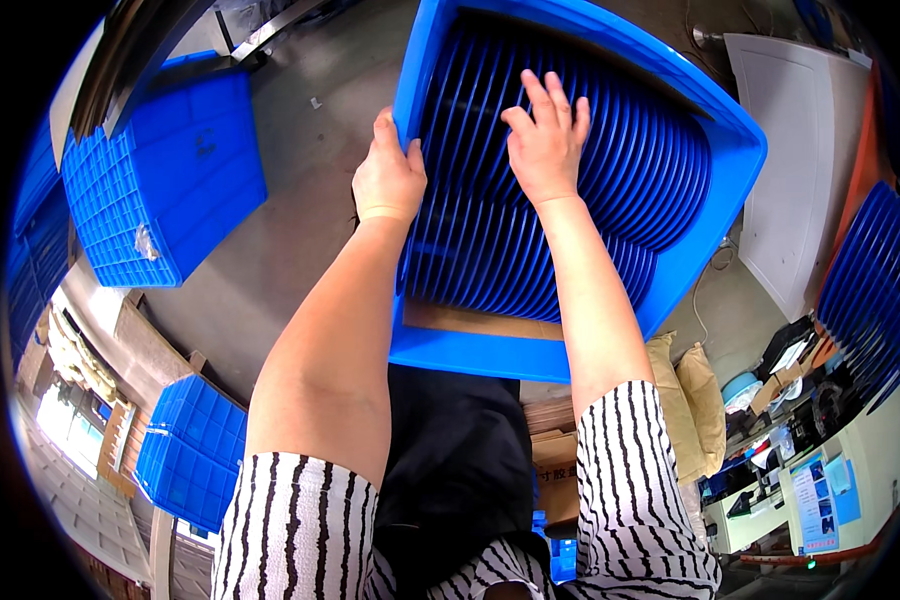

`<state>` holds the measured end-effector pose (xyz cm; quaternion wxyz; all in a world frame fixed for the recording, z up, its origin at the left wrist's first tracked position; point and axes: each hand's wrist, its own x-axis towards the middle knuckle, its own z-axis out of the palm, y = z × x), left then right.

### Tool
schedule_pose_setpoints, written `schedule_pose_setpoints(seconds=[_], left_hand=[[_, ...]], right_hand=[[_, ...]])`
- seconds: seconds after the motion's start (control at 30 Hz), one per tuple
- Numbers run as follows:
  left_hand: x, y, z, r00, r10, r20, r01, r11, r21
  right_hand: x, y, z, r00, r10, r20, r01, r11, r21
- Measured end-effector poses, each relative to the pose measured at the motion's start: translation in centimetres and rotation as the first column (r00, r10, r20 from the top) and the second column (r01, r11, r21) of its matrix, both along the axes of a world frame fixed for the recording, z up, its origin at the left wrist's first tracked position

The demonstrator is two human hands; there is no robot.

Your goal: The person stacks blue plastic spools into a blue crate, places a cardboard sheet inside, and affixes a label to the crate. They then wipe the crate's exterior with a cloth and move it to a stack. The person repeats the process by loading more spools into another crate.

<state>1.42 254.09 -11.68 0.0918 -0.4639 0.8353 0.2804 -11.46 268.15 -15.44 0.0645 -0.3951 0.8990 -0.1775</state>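
Observation:
In front of me is a deep blue plastic crate (480,352), tilted in view. Thin round blue-edged discs (630,165) stand on edge inside it, packed in two rows, with a strip of brown cardboard (470,318) showing along the near side. My left hand (388,175) is closed around the crate's left rim, thumb toward the inside. Over the far row of discs is my right hand (548,140), its fingers spread and nothing held in them. Whether its fingertips touch the disc edges I cannot tell.
A large blue crate (170,180) lies to the left, with more blue crates (192,450) at lower left. At right are a pale panel (790,170) and another row of blue discs (875,290). Tan sacks (705,400) and a cardboard box (555,470) sit near me.

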Motion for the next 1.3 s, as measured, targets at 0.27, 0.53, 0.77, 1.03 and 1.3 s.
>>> schedule_pose_setpoints(seconds=[0.27, 0.53, 0.77, 1.03, 1.3], left_hand=[[0.0, -0.1, 0.0, 1.000, -0.001, 0.018, 0.001, 1.000, 0.004], [0.0, 0.0, 0.0, 1.000, 0.003, -0.008, -0.003, 1.000, 0.002], [-0.2, 0.0, 0.3, 1.000, 0.003, 0.003, -0.003, 1.000, 0.009], [0.1, -0.1, 0.0, 1.000, -0.013, -0.010, 0.013, 1.000, -0.002], [0.2, 0.0, 0.1, 1.000, -0.018, -0.007, 0.018, 1.000, 0.012]], right_hand=[[0.9, -1.3, 0.6, 0.995, -0.091, 0.043, 0.091, 0.996, 0.014], [2.0, -2.1, -0.1, 0.999, 0.017, -0.045, -0.019, 0.999, -0.034], [1.9, -2.4, 0.4, 0.999, -0.039, -0.008, 0.039, 0.999, -0.033], [3.1, -4.5, 0.5, 0.996, -0.088, 0.015, 0.087, 0.995, 0.048], [3.6, -5.1, 0.3, 1.000, 0.008, 0.012, -0.007, 0.996, -0.094]])
